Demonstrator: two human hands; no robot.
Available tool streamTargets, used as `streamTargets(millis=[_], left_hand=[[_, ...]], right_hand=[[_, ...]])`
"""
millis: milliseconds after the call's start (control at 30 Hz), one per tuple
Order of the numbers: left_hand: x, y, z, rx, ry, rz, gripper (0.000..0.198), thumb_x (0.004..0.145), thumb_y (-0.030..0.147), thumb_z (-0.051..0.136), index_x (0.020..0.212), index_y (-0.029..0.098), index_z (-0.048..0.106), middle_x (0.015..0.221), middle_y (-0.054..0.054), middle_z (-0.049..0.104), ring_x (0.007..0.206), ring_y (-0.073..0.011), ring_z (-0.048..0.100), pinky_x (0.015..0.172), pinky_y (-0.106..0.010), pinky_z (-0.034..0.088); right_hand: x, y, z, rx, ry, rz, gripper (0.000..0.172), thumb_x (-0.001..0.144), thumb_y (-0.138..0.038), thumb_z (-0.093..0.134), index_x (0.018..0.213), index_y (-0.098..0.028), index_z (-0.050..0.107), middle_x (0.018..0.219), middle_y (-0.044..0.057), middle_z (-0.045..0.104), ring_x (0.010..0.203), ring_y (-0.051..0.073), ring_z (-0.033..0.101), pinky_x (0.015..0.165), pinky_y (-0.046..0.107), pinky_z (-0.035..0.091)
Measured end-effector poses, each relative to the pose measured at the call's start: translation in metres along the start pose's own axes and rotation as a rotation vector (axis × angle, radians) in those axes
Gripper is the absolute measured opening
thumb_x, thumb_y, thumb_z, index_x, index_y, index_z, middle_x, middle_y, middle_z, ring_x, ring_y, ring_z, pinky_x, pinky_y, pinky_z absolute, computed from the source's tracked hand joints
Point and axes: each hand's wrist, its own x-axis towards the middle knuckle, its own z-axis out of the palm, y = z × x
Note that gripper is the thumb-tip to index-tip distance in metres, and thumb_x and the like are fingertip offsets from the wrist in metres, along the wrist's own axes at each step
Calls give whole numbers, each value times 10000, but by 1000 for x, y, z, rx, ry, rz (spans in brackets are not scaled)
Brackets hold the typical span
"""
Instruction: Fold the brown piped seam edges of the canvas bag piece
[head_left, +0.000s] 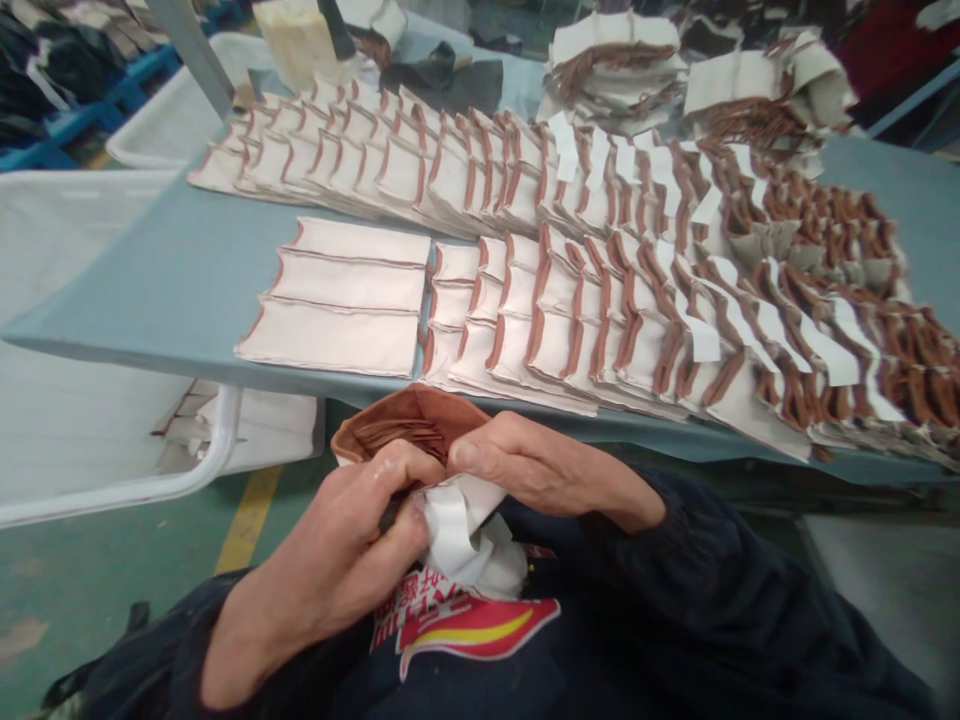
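Close to my chest, I hold a brown-and-white sewn fabric piece (409,412) at the table's front edge. Its brown side is gathered in folds and faces up, while a white strip (452,525) hangs below my fingers. My left hand (360,530) is closed on the near left edge, thumb and fingers pinching the cloth. From the other side, my right hand (536,465) grips the same piece, with its thumb close to my left fingertips. The fingers under the cloth are hidden.
A blue-grey table (150,290) carries a front row (517,310) and a back row (375,150) of overlapping white pieces with brown edges. Three-banded white panels (345,295) lie at the front left. Bundled stacks (615,60) stand behind. White bins (221,435) flank the table's left end.
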Motion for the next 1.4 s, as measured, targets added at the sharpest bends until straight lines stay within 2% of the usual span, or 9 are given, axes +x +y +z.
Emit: streamTargets(millis=[200, 433, 567, 733, 867, 1033, 1133, 1233, 1400], left_hand=[[1, -3, 2, -18, 7, 23, 238, 947, 35, 478, 1015, 238, 582, 838, 52, 700, 690, -108, 662, 653, -222, 484], [1, -2, 10, 29, 33, 32, 227, 919, 39, 466, 974, 215, 598, 780, 28, 711, 657, -130, 683, 633, -242, 499], [3, -1, 12, 60, 69, 75, 231, 892, 39, 464, 953, 218, 597, 755, 16, 726, 626, -145, 697, 608, -255, 509], [0, -14, 11, 66, 95, 251, 286, 913, 18, 499, 1086, 231, 578, 871, -33, 774, 731, -174, 735, 677, -280, 561], [-6, -25, 19, 61, 161, 304, 436, 881, 2, 538, 1232, 259, 564, 1067, -104, 783, 936, -223, 762, 761, -326, 598], [-6, -18, 25, 19, 236, 300, 393, 884, 5, 531, 1195, 242, 579, 1006, -65, 776, 861, -183, 753, 766, -292, 586], [-1, -4, 8, -2, 135, 121, 310, 931, 74, 557, 1190, 236, 611, 995, -18, 788, 857, -161, 754, 778, -245, 562], [7, 4, -16, -75, -119, -21, 234, 1054, 157, 444, 1039, 220, 670, 909, 18, 763, 788, -134, 707, 731, -214, 520], [13, -4, -21, -22, -263, 107, 336, 1116, 220, 456, 801, 210, 573, 700, 52, 620, 614, -114, 545, 605, -239, 397]], right_hand=[[-3, 9, 0, 214, -113, 101, 524, 1091, -599, 431, 722, -226, 448, 668, -48, 349, 596, 117, 314, 525, 255, 309], [-13, 5, 8, -509, 35, -83, 328, 1080, -222, 414, 758, -208, 472, 737, -12, 536, 680, 137, 459, 665, 289, 342], [-15, 10, 14, -641, 82, -115, 271, 1059, -190, 417, 810, -202, 522, 762, 7, 591, 687, 149, 481, 649, 298, 323], [-12, 17, 23, -216, 187, -92, 265, 1003, -216, 479, 738, -208, 470, 672, -45, 479, 612, 114, 402, 608, 259, 327], [-10, 22, 32, 267, 229, 21, 434, 1059, -499, 520, 748, -196, 502, 677, -50, 436, 596, 101, 362, 534, 233, 311], [-10, 21, 31, 381, 168, 104, 563, 934, -663, 700, 711, -193, 486, 643, -76, 365, 575, 81, 295, 508, 215, 268], [-15, 12, 22, 192, 160, 44, 477, 1025, -543, 626, 728, -185, 517, 651, -69, 411, 573, 82, 331, 519, 213, 288], [-20, 0, 14, -197, 162, -127, 328, 1087, -332, 546, 804, -177, 600, 712, -35, 564, 625, 99, 472, 610, 232, 368], [-27, -10, 13, -625, 163, -311, 252, 1110, -237, 478, 936, -184, 651, 795, 17, 673, 726, 149, 587, 707, 285, 413]])
